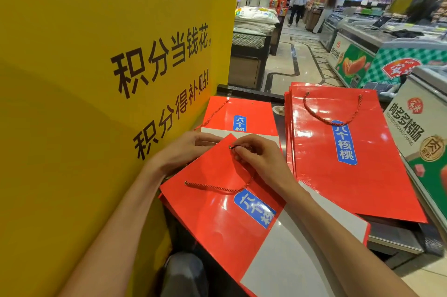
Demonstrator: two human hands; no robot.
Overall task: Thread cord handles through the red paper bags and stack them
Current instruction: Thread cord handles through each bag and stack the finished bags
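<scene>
One red paper bag (217, 200) lies flat in front of me, its long axis running diagonally, the open top pointing away toward the yellow sign (96, 79). Its cord handle (217, 188) is already fixed in the near-left hole. My right hand (256, 161) pinches the free cord end at the second hole (229, 147), while my left hand (186, 149) holds the bag's top corner with fingers curled round the edge. Next, I judge, the tip must go through and be secured, then the bag joins the finished stack (350, 151) on the tabletop (391, 238) to my right.
</scene>
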